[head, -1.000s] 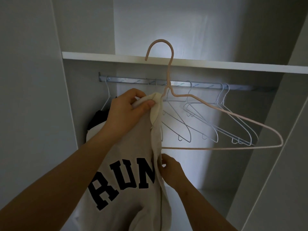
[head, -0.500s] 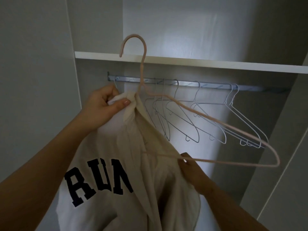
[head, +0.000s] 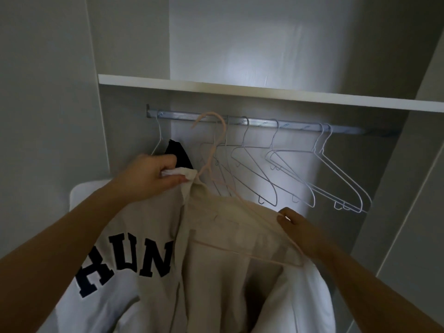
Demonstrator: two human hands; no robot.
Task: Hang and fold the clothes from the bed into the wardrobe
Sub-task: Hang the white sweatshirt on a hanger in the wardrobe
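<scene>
While left grip (head: 153, 176) pinches sweatshirt (head: 144, 219) collar, right grip (head: 298, 227) pinches its shoulder over pink hanger (head: 249, 254); lettering (head: 129, 258) half-hidden.

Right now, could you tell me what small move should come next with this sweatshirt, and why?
Probably the right hand should draw the cream sweatshirt over the pink hanger's right end: that corner and the lower bar lie bare, while the left hand grips the collar and the hook is not yet on the rail.

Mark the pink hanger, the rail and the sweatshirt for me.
pink hanger (head: 211, 113), head view, top of its hook.
rail (head: 298, 124), head view, bare middle stretch.
sweatshirt (head: 134, 224), head view, front panel above the lettering.
</scene>
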